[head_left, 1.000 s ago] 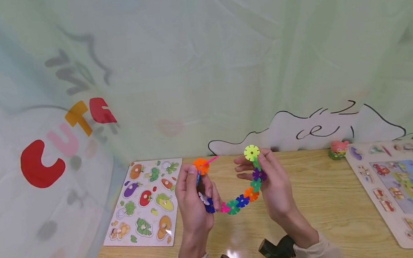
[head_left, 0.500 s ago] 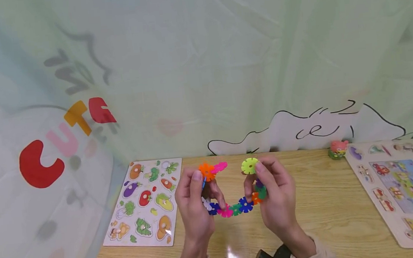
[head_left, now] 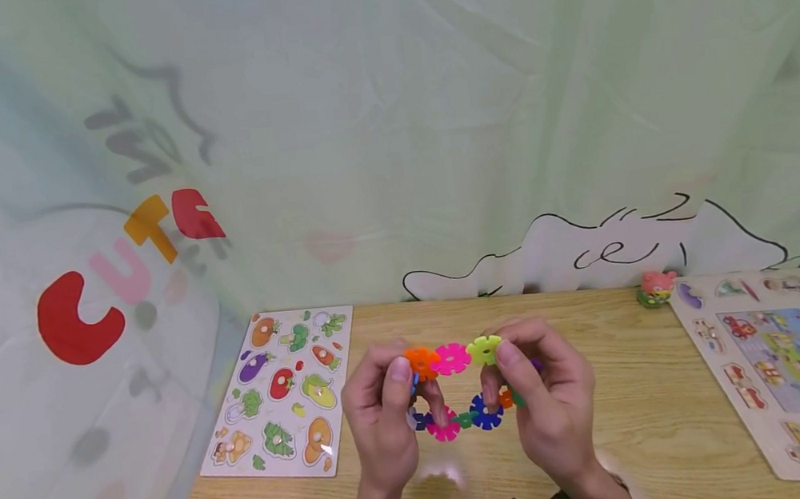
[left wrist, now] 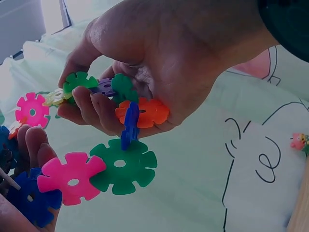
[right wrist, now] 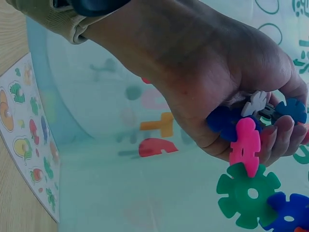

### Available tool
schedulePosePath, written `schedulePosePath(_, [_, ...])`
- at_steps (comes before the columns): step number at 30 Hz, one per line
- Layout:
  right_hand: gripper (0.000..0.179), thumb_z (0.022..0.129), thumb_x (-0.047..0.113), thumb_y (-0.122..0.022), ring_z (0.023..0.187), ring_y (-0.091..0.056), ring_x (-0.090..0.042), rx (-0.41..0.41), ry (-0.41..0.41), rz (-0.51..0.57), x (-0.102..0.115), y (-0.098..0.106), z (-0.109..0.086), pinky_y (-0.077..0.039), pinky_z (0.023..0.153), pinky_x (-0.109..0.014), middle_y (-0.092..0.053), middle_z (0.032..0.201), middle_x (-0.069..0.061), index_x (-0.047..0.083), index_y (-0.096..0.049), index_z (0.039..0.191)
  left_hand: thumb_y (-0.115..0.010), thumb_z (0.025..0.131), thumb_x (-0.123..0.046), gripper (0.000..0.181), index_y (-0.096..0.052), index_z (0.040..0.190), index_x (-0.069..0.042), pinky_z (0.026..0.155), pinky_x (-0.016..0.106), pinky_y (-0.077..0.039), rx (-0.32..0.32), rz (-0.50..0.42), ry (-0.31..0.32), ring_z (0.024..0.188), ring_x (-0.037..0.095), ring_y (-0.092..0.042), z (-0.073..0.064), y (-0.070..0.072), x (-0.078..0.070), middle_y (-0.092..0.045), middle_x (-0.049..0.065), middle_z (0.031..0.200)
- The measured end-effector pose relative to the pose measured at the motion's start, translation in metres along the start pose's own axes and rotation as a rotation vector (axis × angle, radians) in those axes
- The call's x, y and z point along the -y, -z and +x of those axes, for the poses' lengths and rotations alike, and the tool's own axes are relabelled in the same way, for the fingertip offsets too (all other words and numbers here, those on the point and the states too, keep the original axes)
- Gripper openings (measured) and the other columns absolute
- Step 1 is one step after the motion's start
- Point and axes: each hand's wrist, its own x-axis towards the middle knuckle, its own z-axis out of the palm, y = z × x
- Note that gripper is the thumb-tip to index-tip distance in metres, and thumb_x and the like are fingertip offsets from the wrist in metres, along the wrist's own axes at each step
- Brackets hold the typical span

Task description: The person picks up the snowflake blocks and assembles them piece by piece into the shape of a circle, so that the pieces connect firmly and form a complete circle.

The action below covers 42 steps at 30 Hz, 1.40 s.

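Note:
A chain of colourful, notched plastic snowflake discs hangs in a loop between my two hands in the head view. With thumb and fingertips, my left hand (head_left: 384, 424) pinches the orange disc (head_left: 421, 363) at one end, with a pink disc (head_left: 452, 358) attached. My right hand (head_left: 558, 407) pinches the yellow-green disc (head_left: 485, 350) at the other end. Pink and yellow-green meet edge to edge; whether their slots interlock I cannot tell. Below sag a second pink disc (head_left: 443, 424) and a blue disc (head_left: 486, 412). The left wrist view shows a green disc (left wrist: 123, 166) low in the loop.
A vegetable puzzle board (head_left: 277, 398) lies on the wooden table (head_left: 649, 434) at left. At right is a larger picture puzzle board (head_left: 791, 372), with a small pink-and-green toy figure (head_left: 656, 289) at its far corner. A printed curtain (head_left: 389, 138) hangs behind.
Both hands have come lower and closer together. The right hand has brought the yellow-green disc to the pink one, which has turned flat to view; a gap stood between them before.

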Motion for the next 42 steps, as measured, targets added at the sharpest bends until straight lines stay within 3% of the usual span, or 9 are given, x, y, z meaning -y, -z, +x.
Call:
schedulePosePath(9, [0.02, 0.099, -0.023, -0.04, 0.057, -0.054, -0.013, 0.021, 0.002, -0.059, 0.005, -0.001, -0.001, -0.043, 0.04, -0.027, -0.07, 0.103, -0.004, -0.015, -0.058, 0.101, -0.036, 0.109, 0.006, 0.021, -0.05, 0.096, 0.013, 0.036, 0.025, -0.05, 0.011, 0.03, -0.011, 0.042, 0.024, -0.049, -0.002, -0.002, 0.0, -0.047, 0.021, 0.071])
schedulePosePath(15, [0.016, 0.101, -0.021, -0.042, 0.053, -0.052, -0.012, 0.023, -0.083, -0.155, 0.007, -0.003, -0.001, -0.039, 0.036, -0.027, -0.063, 0.086, -0.003, -0.013, -0.056, 0.1, -0.035, 0.111, 0.004, 0.023, -0.051, 0.097, 0.011, 0.037, 0.027, -0.051, 0.006, 0.094, 0.069, 0.041, 0.024, -0.05, -0.002, -0.002, -0.001, -0.051, 0.021, 0.07])
schedulePosePath(24, [0.016, 0.111, 0.004, -0.049, 0.051, -0.053, -0.015, -0.101, -0.448, -0.25, -0.002, 0.003, 0.001, -0.05, 0.042, -0.026, -0.057, 0.069, -0.002, 0.005, -0.062, 0.1, -0.022, 0.111, -0.022, 0.032, -0.045, 0.107, 0.001, 0.059, 0.036, -0.063, -0.176, 0.249, 0.468, 0.058, 0.018, -0.067, -0.003, 0.0, 0.011, -0.059, 0.022, 0.083])
schedulePosePath(28, [0.018, 0.112, 0.014, -0.052, 0.054, -0.054, -0.014, -0.19, -0.604, -0.217, -0.016, 0.01, 0.004, -0.053, 0.047, -0.024, -0.056, 0.071, 0.0, 0.01, -0.064, 0.099, -0.024, 0.103, -0.014, 0.023, -0.041, 0.101, 0.0, 0.07, 0.038, -0.066, -0.291, 0.25, 0.494, 0.068, 0.019, -0.073, -0.005, 0.003, 0.026, -0.056, 0.016, 0.091])
schedulePosePath(31, [0.02, 0.112, 0.022, -0.054, 0.058, -0.054, -0.013, -0.257, -0.7, -0.182, -0.028, 0.019, 0.005, -0.053, 0.05, -0.023, -0.056, 0.076, 0.0, 0.011, -0.063, 0.098, -0.028, 0.103, -0.01, 0.023, -0.046, 0.096, 0.004, 0.082, 0.041, -0.065, -0.314, 0.312, 0.488, 0.08, 0.023, -0.074, -0.007, 0.007, 0.037, -0.06, 0.018, 0.093])
schedulePosePath(34, [0.024, 0.112, 0.029, -0.053, 0.064, -0.054, -0.011, -0.337, -0.786, -0.147, -0.04, 0.033, 0.007, -0.053, 0.056, -0.021, -0.061, 0.086, 0.001, 0.011, -0.061, 0.101, -0.039, 0.107, -0.015, 0.025, -0.056, 0.103, 0.003, 0.091, 0.042, -0.061, -0.201, 0.456, 0.541, 0.094, 0.024, -0.071, -0.008, 0.014, 0.045, -0.066, 0.02, 0.102])
schedulePosePath(37, [0.027, 0.113, 0.035, -0.051, 0.072, -0.056, -0.009, -0.415, -0.859, -0.119, -0.052, 0.05, 0.009, -0.055, 0.064, -0.02, -0.063, 0.097, 0.002, 0.009, -0.058, 0.109, -0.051, 0.109, -0.023, 0.029, -0.059, 0.126, -0.001, 0.086, 0.037, -0.06, 0.043, 0.578, 0.665, 0.099, 0.023, -0.068, -0.009, 0.024, 0.054, -0.069, 0.016, 0.111])
schedulePosePath(40, [0.031, 0.113, 0.037, -0.049, 0.08, -0.061, -0.009, -0.471, -0.921, -0.125, -0.066, 0.068, 0.007, -0.06, 0.073, -0.022, -0.064, 0.102, 0.003, 0.008, -0.055, 0.121, -0.059, 0.108, -0.029, 0.052, -0.045, 0.15, -0.001, 0.072, 0.037, -0.062, 0.291, 0.579, 0.818, 0.088, 0.031, -0.074, -0.013, 0.033, 0.067, -0.07, 0.017, 0.111])
schedulePosePath(42, [0.032, 0.114, 0.035, -0.047, 0.084, -0.065, -0.01, -0.492, -0.949, -0.142, -0.078, 0.078, 0.001, -0.063, 0.078, -0.024, -0.064, 0.103, 0.003, 0.006, -0.053, 0.124, -0.061, 0.108, -0.026, 0.061, -0.036, 0.157, 0.0, 0.066, 0.043, -0.063, 0.366, 0.537, 0.896, 0.079, 0.039, -0.075, -0.019, 0.038, 0.079, -0.07, 0.018, 0.106])
